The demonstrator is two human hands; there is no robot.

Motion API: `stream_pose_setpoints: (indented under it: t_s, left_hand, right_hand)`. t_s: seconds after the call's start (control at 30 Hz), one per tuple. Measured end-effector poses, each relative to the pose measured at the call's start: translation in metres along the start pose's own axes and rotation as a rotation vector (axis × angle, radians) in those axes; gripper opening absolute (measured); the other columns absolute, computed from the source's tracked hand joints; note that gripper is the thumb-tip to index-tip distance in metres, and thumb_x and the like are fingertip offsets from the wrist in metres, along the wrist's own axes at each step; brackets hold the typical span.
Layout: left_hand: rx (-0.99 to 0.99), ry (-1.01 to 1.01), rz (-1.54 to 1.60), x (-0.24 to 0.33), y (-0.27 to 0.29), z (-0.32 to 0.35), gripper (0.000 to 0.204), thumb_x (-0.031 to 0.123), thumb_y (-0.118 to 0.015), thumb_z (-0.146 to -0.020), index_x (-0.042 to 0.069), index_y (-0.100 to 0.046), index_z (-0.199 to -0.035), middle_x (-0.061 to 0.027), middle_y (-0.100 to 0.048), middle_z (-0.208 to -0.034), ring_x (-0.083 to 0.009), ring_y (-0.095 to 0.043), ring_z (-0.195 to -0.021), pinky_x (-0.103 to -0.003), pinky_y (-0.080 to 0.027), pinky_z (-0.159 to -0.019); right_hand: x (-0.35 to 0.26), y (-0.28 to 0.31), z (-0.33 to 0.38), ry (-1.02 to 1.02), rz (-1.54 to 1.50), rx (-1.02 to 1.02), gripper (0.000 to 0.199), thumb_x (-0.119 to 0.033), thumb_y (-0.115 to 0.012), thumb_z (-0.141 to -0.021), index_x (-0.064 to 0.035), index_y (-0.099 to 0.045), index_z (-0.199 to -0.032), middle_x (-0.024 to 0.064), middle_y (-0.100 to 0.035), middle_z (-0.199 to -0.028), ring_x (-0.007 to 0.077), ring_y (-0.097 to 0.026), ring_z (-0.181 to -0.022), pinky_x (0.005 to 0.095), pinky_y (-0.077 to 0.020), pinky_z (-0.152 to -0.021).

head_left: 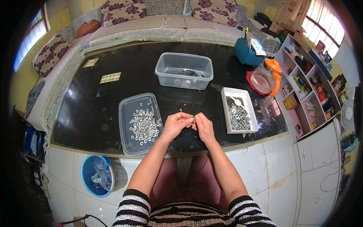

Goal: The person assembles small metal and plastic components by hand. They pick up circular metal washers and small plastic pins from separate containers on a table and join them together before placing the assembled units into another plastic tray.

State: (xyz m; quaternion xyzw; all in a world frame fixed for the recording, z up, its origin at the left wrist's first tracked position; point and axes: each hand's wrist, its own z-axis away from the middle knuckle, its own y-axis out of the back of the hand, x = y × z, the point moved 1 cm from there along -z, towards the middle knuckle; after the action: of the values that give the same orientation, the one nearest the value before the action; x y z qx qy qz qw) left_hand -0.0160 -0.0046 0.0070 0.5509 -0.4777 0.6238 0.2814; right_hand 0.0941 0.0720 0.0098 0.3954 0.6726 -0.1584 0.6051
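My left hand and my right hand meet at the near edge of the dark table, fingertips pinched together. Between them is a small shiny piece, mostly covered by the fingers, so its kind is unclear. Left of my hands lies a clear plastic lid bearing many small ring-shaped metal pieces. To the right stands a white box with a heap of small metallic parts and a pale yellow spoon.
Farther back sits a clear plastic tub with dark bits inside. A glass jug with an orange lid and a teal holder stand at the back right. A blue bin is on the floor at left; shelves line the right.
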Motion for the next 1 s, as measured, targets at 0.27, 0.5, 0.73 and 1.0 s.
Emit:
stream_pose_setpoints:
  t_s: [0.27, 0.5, 0.73, 1.0]
  left_hand:
    - [-0.018, 0.007, 0.041, 0.003, -0.002, 0.001, 0.012, 0.005, -0.058, -0.074, -0.003, -0.056, -0.083, -0.0057, -0.058, -0.073, -0.0074, -0.053, -0.064, -0.019, -0.043, -0.059]
    - [-0.005, -0.006, -0.006, 0.003, -0.001, 0.001, 0.013, 0.005, -0.058, -0.074, -0.003, -0.056, -0.084, -0.006, -0.058, -0.073, -0.0073, -0.053, -0.063, -0.018, -0.043, -0.059]
    - [-0.018, 0.015, 0.05, 0.004, -0.001, 0.0, 0.012, 0.005, -0.057, -0.074, -0.003, -0.056, -0.083, -0.0059, -0.058, -0.072, -0.0077, -0.053, -0.063, -0.019, -0.043, -0.059]
    - [-0.01, -0.009, 0.022, 0.003, -0.001, 0.0, 0.012, 0.006, -0.058, -0.074, -0.003, -0.056, -0.083, -0.0061, -0.058, -0.072, -0.0087, -0.054, -0.064, -0.019, -0.044, -0.059]
  right_hand:
    - [-0.002, -0.001, 0.001, 0.103, -0.023, 0.015, 0.018, -0.017, -0.04, -0.084, -0.0019, -0.044, -0.075, 0.0053, -0.05, -0.059, 0.0103, -0.048, -0.052, 0.0226, -0.039, -0.05]
    - [0.002, -0.001, 0.0, 0.012, -0.089, -0.006, 0.018, -0.017, -0.04, -0.084, -0.002, -0.044, -0.074, 0.0049, -0.05, -0.058, 0.0103, -0.049, -0.052, 0.0228, -0.0394, -0.05]
    - [-0.008, -0.002, 0.001, 0.145, -0.028, 0.04, 0.021, -0.019, -0.038, -0.085, -0.0022, -0.045, -0.073, 0.0047, -0.05, -0.057, 0.0104, -0.049, -0.051, 0.0231, -0.0396, -0.049]
    - [-0.003, -0.001, 0.0, 0.089, -0.075, 0.034, 0.02, -0.018, -0.039, -0.085, -0.0023, -0.044, -0.075, 0.0056, -0.05, -0.059, 0.0108, -0.049, -0.053, 0.023, -0.0396, -0.049]
